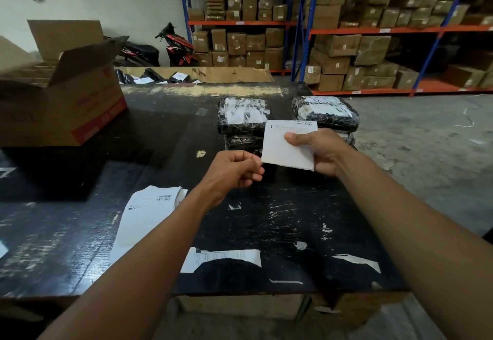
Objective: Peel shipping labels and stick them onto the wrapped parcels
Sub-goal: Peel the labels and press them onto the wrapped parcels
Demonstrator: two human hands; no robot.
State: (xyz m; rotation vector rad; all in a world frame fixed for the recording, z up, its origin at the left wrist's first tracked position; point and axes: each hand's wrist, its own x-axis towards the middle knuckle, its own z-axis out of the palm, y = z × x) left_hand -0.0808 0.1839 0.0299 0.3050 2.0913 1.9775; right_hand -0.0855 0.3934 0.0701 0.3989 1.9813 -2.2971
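Observation:
I hold a white shipping label (pixel 282 147) in the air above the black table (pixel 266 219). My right hand (pixel 317 150) grips its right side, thumb on top. My left hand (pixel 237 170) pinches the label's lower left corner. Behind the label lie two stacks of black wrapped parcels: one (pixel 244 115) at the centre with a white label on top, one (pixel 326 113) to the right, partly hidden by my right hand. A pile of loose labels (pixel 145 219) rests on the table to the left, under my left forearm.
An open cardboard box (pixel 61 94) stands at the table's far left. Torn label scraps (pixel 221 258) are stuck near the front edge. A low carton with several black parcels (pixel 160 77) sits behind the table. Shelves of boxes (pixel 346 33) and parked scooters (pixel 176 46) fill the background.

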